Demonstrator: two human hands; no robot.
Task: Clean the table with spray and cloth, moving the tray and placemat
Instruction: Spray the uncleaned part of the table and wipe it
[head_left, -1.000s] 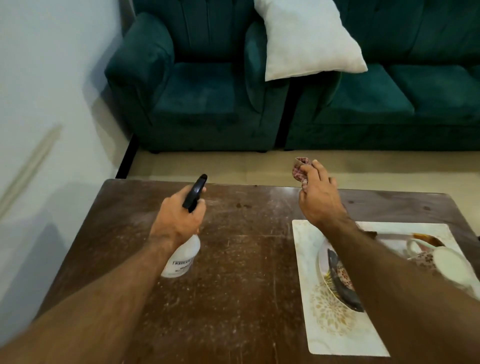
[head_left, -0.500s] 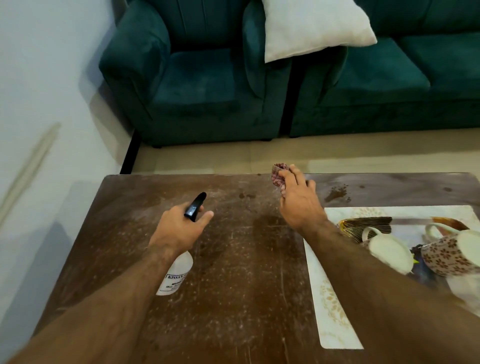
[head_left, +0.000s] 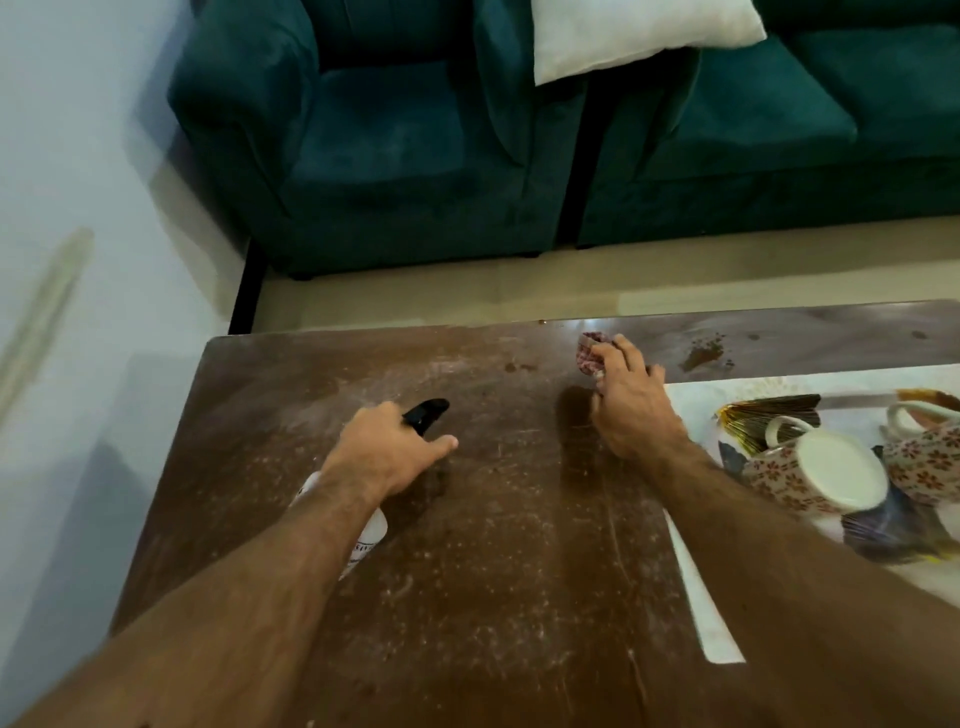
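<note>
Head view showed the left hand (head_left: 387, 454) grasping the spray bottle (head_left: 363, 535) over the table's (head_left: 493, 597) left half, its nozzle aimed at the far edge. The right hand (head_left: 631, 410) clutched the bunched cloth (head_left: 589, 353) near the far edge, beside the placemat (head_left: 701, 613) bearing the tray (head_left: 883, 530). Wiping would go best with the cloth flattened, strokes overlapping across the dusty patch.

A single head-worn camera looks forward and steeply down from just above the near edge of the brown table (head_left: 509, 545), close enough that both forearms enter from the bottom corners. The wide lens bends the tabletop's edges. The table fills the lower half of the frame, green sofas (head_left: 395, 156) the top, a wall (head_left: 78, 182) the left edge.
</note>
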